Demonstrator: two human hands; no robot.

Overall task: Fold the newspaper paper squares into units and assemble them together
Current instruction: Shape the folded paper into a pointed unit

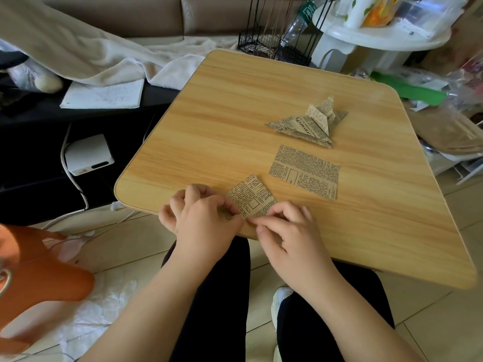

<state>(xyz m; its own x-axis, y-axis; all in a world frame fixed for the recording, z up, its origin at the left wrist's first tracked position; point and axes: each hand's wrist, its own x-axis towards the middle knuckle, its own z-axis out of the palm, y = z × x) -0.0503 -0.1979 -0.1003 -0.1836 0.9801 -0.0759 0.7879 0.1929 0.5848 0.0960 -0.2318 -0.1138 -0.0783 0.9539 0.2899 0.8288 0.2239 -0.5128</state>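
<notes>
A person's left hand (206,218) and right hand (287,231) pinch the near corner of a newspaper square (251,198) with curled fingers, at the wooden table's (235,113) six o'clock edge. A flat sheet (305,171) lies at three o'clock, finished units (308,122) at one. So near the edge, the square may slip off, or crease crooked.

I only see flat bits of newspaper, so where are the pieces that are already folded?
The folded units lie in a small pile on the far right part of the wooden table, just beyond the flat newspaper sheet.
</notes>
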